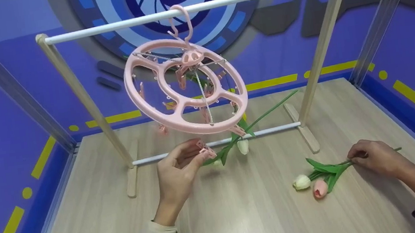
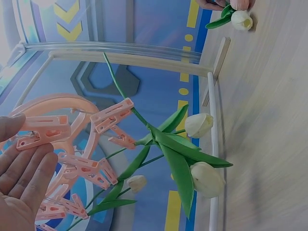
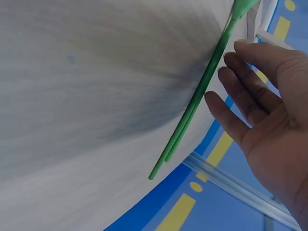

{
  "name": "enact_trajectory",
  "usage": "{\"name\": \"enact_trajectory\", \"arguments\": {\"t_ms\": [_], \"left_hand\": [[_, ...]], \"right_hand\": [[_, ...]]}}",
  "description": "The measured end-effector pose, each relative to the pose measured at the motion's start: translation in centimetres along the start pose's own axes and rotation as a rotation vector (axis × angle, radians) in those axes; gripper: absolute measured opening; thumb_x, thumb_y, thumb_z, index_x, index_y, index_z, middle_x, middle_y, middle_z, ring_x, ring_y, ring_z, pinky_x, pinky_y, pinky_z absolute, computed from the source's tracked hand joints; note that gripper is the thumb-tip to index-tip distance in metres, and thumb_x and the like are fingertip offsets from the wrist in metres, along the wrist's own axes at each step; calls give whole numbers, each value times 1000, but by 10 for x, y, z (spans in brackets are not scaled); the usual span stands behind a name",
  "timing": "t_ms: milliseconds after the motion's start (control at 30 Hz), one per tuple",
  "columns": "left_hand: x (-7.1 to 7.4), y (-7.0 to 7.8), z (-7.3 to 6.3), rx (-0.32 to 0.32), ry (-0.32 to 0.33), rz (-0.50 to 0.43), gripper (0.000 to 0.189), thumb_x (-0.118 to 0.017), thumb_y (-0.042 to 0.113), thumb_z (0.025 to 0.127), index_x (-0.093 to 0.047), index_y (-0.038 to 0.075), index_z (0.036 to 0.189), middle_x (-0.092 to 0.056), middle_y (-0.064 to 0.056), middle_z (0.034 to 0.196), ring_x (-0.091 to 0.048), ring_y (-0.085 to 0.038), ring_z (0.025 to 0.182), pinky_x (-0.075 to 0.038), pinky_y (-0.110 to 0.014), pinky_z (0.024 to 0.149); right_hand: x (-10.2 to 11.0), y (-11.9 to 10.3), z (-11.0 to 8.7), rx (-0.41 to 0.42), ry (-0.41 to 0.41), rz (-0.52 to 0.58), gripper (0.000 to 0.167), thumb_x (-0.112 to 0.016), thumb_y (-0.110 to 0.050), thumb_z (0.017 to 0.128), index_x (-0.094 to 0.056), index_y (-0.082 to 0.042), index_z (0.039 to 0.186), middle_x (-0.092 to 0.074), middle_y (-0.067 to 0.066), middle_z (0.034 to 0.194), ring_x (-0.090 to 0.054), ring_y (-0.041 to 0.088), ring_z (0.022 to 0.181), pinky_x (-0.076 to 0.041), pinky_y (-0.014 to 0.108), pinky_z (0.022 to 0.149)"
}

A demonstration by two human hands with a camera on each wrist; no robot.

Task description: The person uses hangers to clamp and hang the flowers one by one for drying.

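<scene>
A pale wood-grain table (image 1: 250, 210) lies before me. Across its back stands a white-barred wooden rack (image 1: 225, 1); a round pink plastic hanger (image 1: 192, 57) hangs from the top bar, left of centre, with white green-leaved tulips (image 1: 243, 147) beneath. My left hand (image 1: 178, 175), with a small pink plastic peg (image 1: 207, 150) in it, is below the hanger's near rim. Right of it, my right hand (image 1: 377, 157) is at the stems of a pink-and-white green-stemmed tulip bunch (image 1: 329, 169) lying on the table.

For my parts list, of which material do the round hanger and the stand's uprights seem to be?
Round hanger: probably moulded plastic, faintly glossy; uniform pink and rounded ribs suggest it. Uprights: likely wood, matt, judging by their pale tan colour; grain unclear.
</scene>
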State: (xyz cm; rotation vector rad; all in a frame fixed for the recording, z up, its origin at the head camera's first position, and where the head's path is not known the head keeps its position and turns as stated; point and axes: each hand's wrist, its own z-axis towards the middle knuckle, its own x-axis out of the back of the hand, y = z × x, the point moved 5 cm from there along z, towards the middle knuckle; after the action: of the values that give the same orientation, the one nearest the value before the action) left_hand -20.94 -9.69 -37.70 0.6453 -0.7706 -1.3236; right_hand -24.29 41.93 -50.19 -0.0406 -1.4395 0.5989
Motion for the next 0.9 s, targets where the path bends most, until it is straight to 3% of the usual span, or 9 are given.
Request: {"name": "enact_trajectory", "arguments": {"t_ms": [533, 900], "left_hand": [[0, 0, 0, 11, -7, 12, 33, -86, 5, 90, -76, 0, 120, -79, -5, 109, -76, -23, 100, -63, -35, 89], [1, 1, 0, 23, -4, 1, 32, -86, 4, 90, -76, -1, 120, -79, -6, 109, -76, -24, 99, -64, -36, 88]], "right_hand": [[0, -5, 8, 94, -2, -100, 25, -85, 8, 81, -76, -15, 84, -65, -7, 83, -61, 11, 74, -57, 35, 65], [-3, -7, 14, 84, -63, -128, 24, -84, 3, 83, -70, -17, 84, -59, -9, 84, -55, 10, 74, -51, 37, 63]]}}
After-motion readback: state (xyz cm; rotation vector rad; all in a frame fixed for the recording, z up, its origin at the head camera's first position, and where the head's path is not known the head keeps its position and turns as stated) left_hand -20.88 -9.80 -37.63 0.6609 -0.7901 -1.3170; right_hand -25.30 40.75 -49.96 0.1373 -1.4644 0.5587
